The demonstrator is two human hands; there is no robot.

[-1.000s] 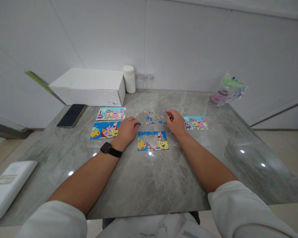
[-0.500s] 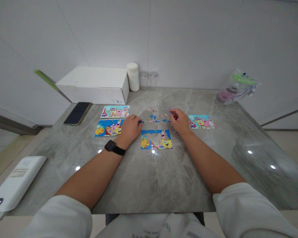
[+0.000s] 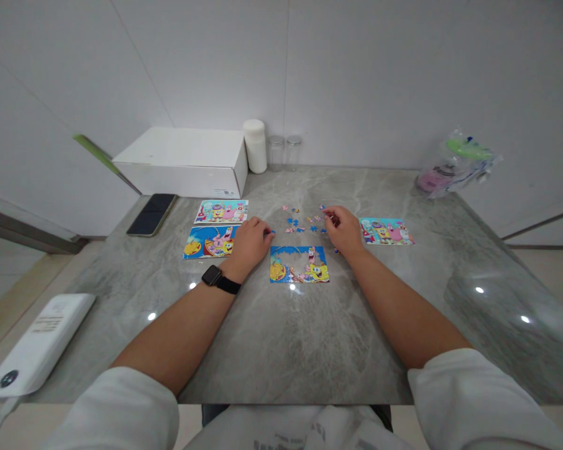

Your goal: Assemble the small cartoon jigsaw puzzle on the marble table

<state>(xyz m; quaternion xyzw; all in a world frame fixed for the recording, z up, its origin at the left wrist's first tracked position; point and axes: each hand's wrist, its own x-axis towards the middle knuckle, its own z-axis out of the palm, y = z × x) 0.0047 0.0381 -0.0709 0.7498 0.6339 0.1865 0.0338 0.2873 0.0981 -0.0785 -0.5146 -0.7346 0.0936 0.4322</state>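
A partly assembled jigsaw puzzle (image 3: 278,270) lies in front of me, with a gap in its upper middle. Beyond it, loose puzzle pieces (image 3: 293,222) are scattered, several of them blue. My left hand (image 3: 253,242), wearing a black watch, is closed with its fingertips at a blue puzzle piece (image 3: 273,232); it partly covers the blue picture card (image 3: 206,242). On the other side of the loose pieces, my right hand (image 3: 344,230) has its fingers curled; whatever they hold is hidden. One loose piece (image 3: 321,207) shows just beyond its fingertips.
Another picture card (image 3: 221,211) lies at left, and an assembled-looking one (image 3: 387,231) at right. A phone (image 3: 152,214), white box (image 3: 182,153), white bottle (image 3: 255,147), two glass jars (image 3: 285,154) and plastic bag (image 3: 455,165) stand farther out. A white device (image 3: 42,340) sits near left.
The whole view has shifted slightly, so everything appears a little farther right. Both hands stay in nearly the same places among the pieces, and the puzzle looks unchanged.
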